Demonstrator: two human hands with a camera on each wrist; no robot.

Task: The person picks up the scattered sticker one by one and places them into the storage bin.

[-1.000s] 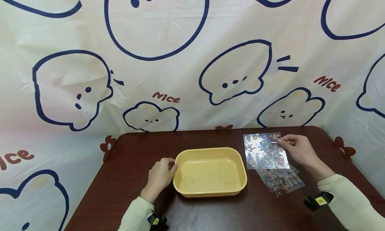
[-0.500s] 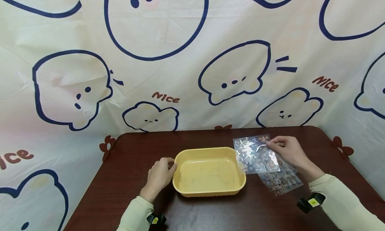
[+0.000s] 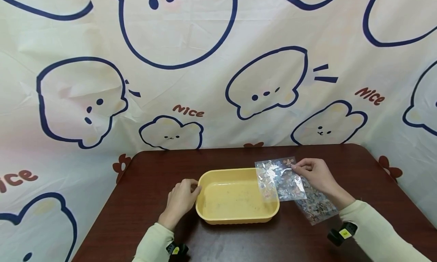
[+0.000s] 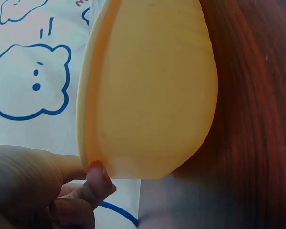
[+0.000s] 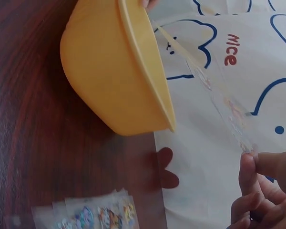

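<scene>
A yellow plastic basin [image 3: 222, 201] stands on the table, its inside bare. My left hand [image 3: 181, 202] holds the basin's left rim; in the left wrist view, the thumb and a fingertip [image 4: 98, 172] meet at the rim's edge. Between thumb and forefinger, my right hand [image 3: 317, 176] pinches the right edge of a clear sticker sheet [image 3: 288, 184] printed with small colourful figures. That sheet hangs above the basin's right rim, its left part over the inside. More clear sticker sheets [image 3: 317, 205] lie on the table under my right hand, seen fanned slightly in the right wrist view [image 5: 97, 212].
The dark brown wooden table [image 3: 160, 163] reaches back to a pale cloth backdrop [image 3: 215, 83] with cartoon bear outlines. More cloth closes off both sides. A black band with a yellow label [image 3: 343, 233] sits on my right wrist.
My right hand has carried the sticker sheet leftward and slightly nearer, from beside the basin to over its right rim. The left hand and the basin have stayed put.
</scene>
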